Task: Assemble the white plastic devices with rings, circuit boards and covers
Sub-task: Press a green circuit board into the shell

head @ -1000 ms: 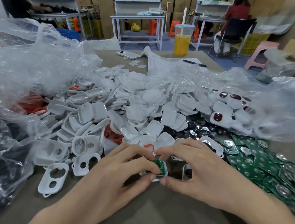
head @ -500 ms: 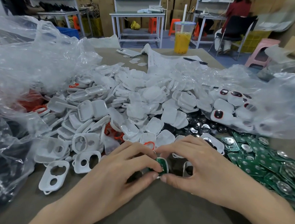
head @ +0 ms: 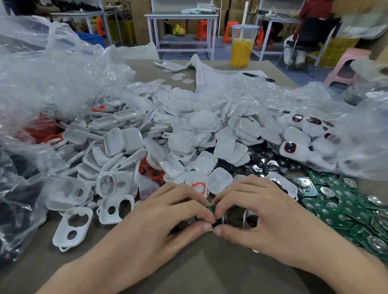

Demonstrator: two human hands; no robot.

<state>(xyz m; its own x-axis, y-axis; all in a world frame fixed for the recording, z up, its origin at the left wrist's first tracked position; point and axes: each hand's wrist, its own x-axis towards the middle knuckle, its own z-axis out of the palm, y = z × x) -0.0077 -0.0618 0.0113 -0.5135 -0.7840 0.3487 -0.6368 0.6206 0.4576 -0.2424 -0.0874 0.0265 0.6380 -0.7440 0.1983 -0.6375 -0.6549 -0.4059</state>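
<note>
My left hand [head: 159,216] and my right hand [head: 264,212] meet fingertip to fingertip at the table's front centre, both pinching a small white device with a green circuit board [head: 211,209] in it; fingers hide most of it. Behind them spreads a heap of white plastic covers [head: 166,130]. White frames with two holes [head: 71,227] lie front left. Orange rings [head: 199,186] show among the covers. Loose green circuit boards [head: 350,214] are piled at the right, and black round parts [head: 268,163] lie beyond my right hand.
Finished white devices with dark red-rimmed windows [head: 290,148] sit in a clear plastic bag [head: 363,137] at the right. More crumpled plastic [head: 31,83] covers the left. A cup of orange drink [head: 241,48], a phone [head: 170,65] and papers stand at the far edge.
My fingers have closed tighter over the device, hiding more of the green board. The hands have stayed in the same spot.
</note>
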